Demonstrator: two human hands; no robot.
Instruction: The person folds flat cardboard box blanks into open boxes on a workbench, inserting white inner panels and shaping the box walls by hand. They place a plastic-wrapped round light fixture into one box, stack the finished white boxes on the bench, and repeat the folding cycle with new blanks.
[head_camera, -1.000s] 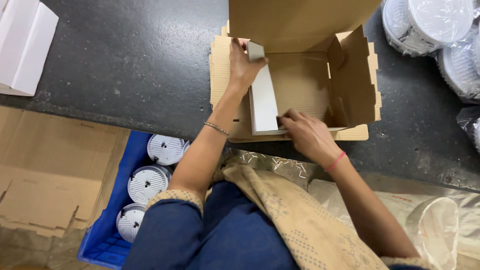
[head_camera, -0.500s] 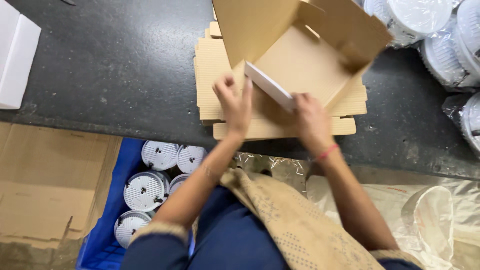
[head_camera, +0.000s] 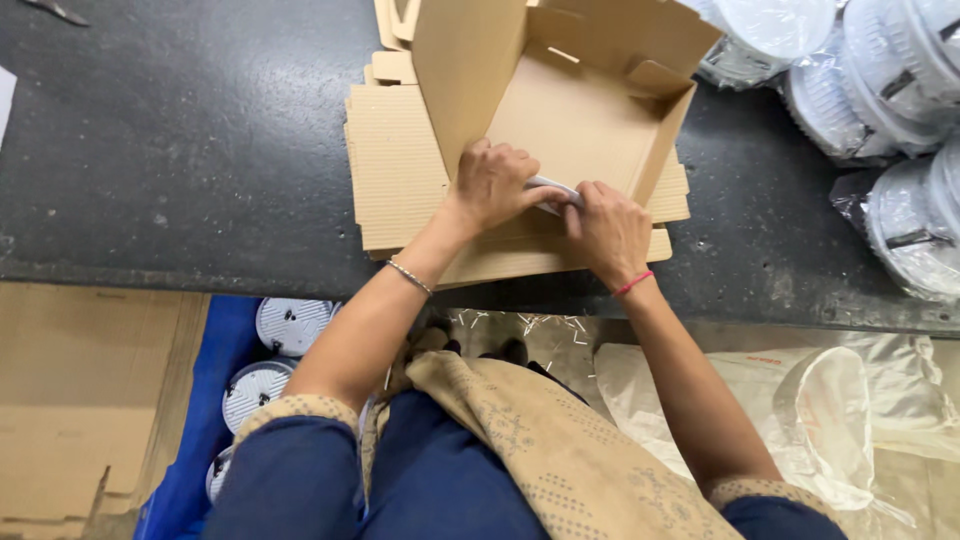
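Observation:
A brown cardboard box (head_camera: 575, 110) stands open on a stack of flat cardboard sheets (head_camera: 400, 180) on the dark table (head_camera: 170, 150). My left hand (head_camera: 495, 185) and my right hand (head_camera: 605, 230) press together on the box's near wall, both gripping a flat white piece (head_camera: 552, 188) at the box's front edge. Most of the white piece is hidden under my fingers. A thin bangle circles my left wrist and a red band my right.
Round white parts wrapped in clear plastic (head_camera: 880, 110) are piled at the table's right end. Below the table's edge, a blue crate (head_camera: 200, 440) holds several round white discs (head_camera: 290, 322). Flat cardboard (head_camera: 70, 400) lies at left, clear plastic bags (head_camera: 840, 410) at right.
The box has tipped toward me and now lies lower. The white piece went from upright inside the box to lying flat at the front edge, and both hands closed together on it.

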